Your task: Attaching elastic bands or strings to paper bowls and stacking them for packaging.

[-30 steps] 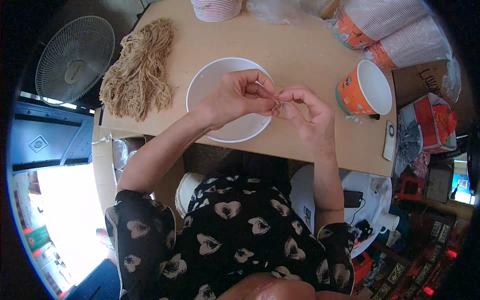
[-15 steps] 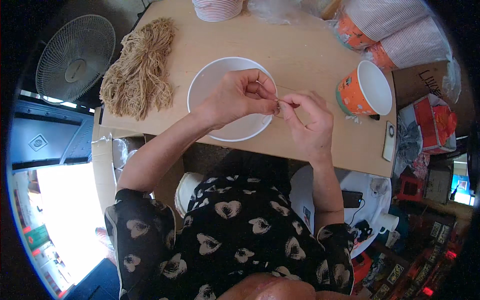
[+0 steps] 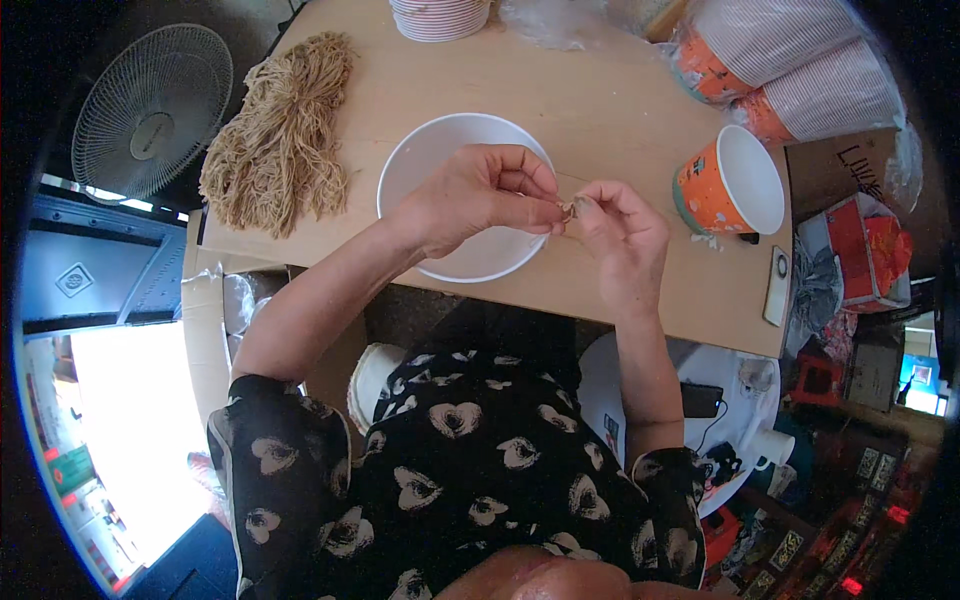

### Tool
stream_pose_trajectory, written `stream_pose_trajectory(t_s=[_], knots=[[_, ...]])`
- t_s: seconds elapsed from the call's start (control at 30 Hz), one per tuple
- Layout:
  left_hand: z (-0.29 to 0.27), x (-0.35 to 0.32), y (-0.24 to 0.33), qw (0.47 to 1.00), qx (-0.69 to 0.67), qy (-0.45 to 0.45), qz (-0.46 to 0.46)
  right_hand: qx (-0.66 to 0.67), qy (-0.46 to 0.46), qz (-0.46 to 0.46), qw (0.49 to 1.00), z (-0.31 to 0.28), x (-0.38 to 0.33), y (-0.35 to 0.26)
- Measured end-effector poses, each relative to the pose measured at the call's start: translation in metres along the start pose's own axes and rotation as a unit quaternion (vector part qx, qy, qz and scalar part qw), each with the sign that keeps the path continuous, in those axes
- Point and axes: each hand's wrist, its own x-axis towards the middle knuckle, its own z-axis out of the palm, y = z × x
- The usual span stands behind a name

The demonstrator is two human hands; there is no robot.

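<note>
Over the right part of a white bowl (image 3: 400, 165), my left hand (image 3: 485, 198) pinches a tiny tan, string-like piece (image 3: 568, 208) between thumb and fingertips. My right hand (image 3: 628, 245) meets it from the right, just beyond the bowl's rim, with thumb and forefinger pressed together on the same piece. Most of the piece is hidden by the fingertips, so its exact kind cannot be made out. A large bundle of tan, tangled strands (image 3: 280, 140) lies on the table to the left of the bowl.
On the wooden table (image 3: 600, 100) an orange paper tub (image 3: 710, 190) lies tilted at right, near a white oblong object (image 3: 777, 285). Bagged stacks of paper tubs (image 3: 770, 40) fill the far right corner. Another stack (image 3: 440, 18) stands at the back. A fan (image 3: 150, 110) is at far left.
My right hand has shifted slightly, its thumb drawn back a little from the left fingertips, so more of the tan piece shows. The left hand stays almost in place.
</note>
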Motion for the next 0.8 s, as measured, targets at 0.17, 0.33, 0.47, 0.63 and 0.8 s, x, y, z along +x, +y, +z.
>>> stream_pose_trajectory(t_s=[0.17,0.33,0.47,0.63,0.8], knots=[[0.0,-0.001,0.0,1.0,-0.011,-0.028,0.001,0.058,-0.011,-0.027,0.998,0.0,0.002,0.008],[0.003,-0.001,0.005,0.999,-0.009,-0.032,-0.013,0.025,-0.001,-0.057,0.998,-0.002,0.003,0.014],[0.003,-0.001,0.006,0.999,-0.007,-0.045,-0.016,-0.002,0.018,-0.066,0.998,-0.004,0.001,0.019],[0.003,-0.001,0.007,0.998,0.017,-0.061,-0.027,0.045,0.026,-0.076,0.996,0.002,-0.003,0.012],[0.003,-0.002,0.011,0.997,0.018,-0.071,-0.014,0.102,0.034,-0.077,0.991,0.001,0.0,0.008]])
